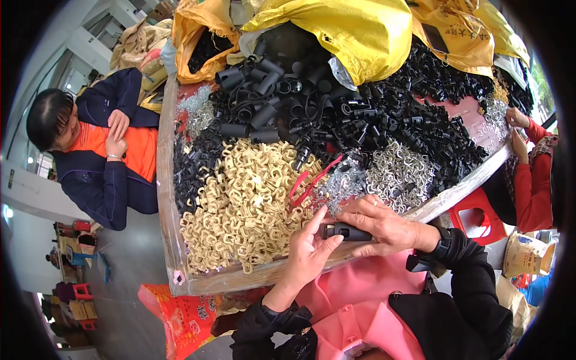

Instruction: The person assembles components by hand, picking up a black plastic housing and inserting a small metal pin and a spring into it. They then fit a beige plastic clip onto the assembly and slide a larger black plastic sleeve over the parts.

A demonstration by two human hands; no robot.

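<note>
Over the near edge of a worktable (231, 280), a black tube (356, 233) held two-handed, left hand (307, 249) pinching its left end, right hand (387, 227) grasping its right end, tan clips (249, 201) heaped forward left, silver hooks (401, 177) piled forward right.

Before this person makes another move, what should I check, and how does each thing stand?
1. Left hand on the black tube: ok, thumb against it.
2. Right hand on the tube: ok, fingers over it.
3. Silvery pieces within reach: ok, seemingly, just beyond the right hand.
4. Cream pieces unmixed: not ok, a black fitting lies at their edge.
5. Tube's inside: cannot tell, hidden.
</note>
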